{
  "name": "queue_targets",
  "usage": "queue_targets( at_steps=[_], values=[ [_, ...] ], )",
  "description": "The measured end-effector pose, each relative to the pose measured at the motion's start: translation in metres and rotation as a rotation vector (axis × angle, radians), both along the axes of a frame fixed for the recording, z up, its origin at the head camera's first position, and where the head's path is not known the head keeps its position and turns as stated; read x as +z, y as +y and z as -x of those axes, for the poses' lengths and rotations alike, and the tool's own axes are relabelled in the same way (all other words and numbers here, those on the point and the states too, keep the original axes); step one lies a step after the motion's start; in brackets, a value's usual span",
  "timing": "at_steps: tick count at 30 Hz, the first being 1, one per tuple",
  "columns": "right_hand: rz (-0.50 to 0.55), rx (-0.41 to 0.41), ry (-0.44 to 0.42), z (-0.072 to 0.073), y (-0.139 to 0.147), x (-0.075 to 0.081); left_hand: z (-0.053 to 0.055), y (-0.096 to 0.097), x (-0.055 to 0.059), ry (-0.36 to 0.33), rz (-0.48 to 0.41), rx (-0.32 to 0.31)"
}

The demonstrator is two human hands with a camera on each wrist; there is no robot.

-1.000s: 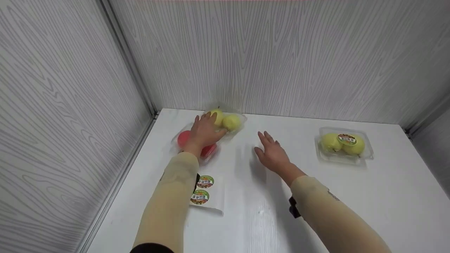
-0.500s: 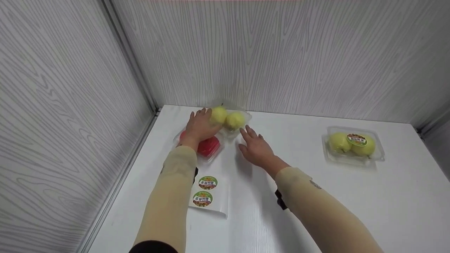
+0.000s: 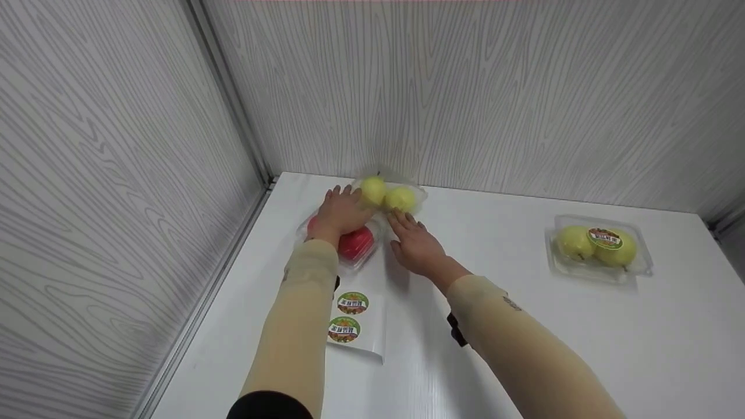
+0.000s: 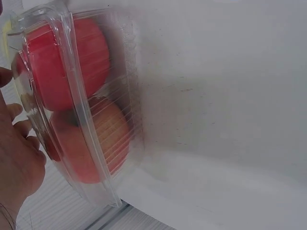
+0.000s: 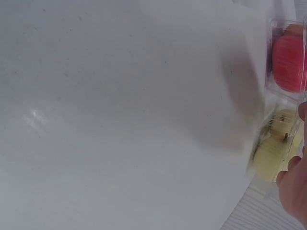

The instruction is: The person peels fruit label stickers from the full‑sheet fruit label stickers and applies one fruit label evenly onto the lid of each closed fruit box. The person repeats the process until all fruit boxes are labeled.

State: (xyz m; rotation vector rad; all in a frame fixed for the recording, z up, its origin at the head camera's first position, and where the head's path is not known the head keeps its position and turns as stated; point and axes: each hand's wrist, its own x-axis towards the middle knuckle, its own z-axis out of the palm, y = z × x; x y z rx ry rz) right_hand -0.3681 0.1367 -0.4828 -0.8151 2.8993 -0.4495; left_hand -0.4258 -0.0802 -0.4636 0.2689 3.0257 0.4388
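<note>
My left hand (image 3: 344, 212) reaches over a clear plastic clamshell box (image 3: 369, 256) of red apples (image 3: 356, 242), its fingers extended toward the left side of the box behind. In the left wrist view the apples (image 4: 86, 57) show through the ribbed plastic, with the fingers beside the lid. That rear clamshell box (image 3: 421, 193) holds two yellow pears (image 3: 400, 199) and stands against the back wall. My right hand (image 3: 418, 245) has its straight fingertips at the near edge of the pear box. Neither hand curls round anything.
A sheet of round fruit stickers (image 3: 372, 329) lies in front of the apple box, partly behind the left sleeve. At the right stands another clamshell box (image 3: 644, 262) of pears (image 3: 575, 242), with a sticker on its lid. Wood-grain walls (image 3: 454, 87) edge the white table.
My right hand has moved left and forward up to the pear box. The left hand has shifted slightly left, uncovering more of the left pear. The head view has turned a little.
</note>
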Motion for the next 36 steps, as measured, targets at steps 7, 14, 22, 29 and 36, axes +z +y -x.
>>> queue_targets(
  at_steps=[7, 14, 22, 29, 36],
  values=[
    [-0.010, -0.008, -0.022, 0.000, 0.004, -0.002, -0.001, 0.008, -0.005, -0.015, 0.052, -0.014],
    [-0.014, -0.026, 0.000, 0.000, 0.012, -0.001, 0.001, 0.015, -0.011, 0.026, 0.078, -0.052],
    [-0.002, -0.065, 0.024, 0.006, 0.035, -0.007, 0.003, 0.031, -0.014, 0.069, 0.106, -0.117],
    [-0.004, -0.112, 0.018, 0.011, 0.061, -0.012, 0.003, 0.048, -0.017, 0.126, 0.107, -0.182],
    [0.020, -0.146, 0.036, 0.012, 0.086, -0.018, 0.001, 0.068, -0.025, 0.133, 0.121, -0.250]
  ],
)
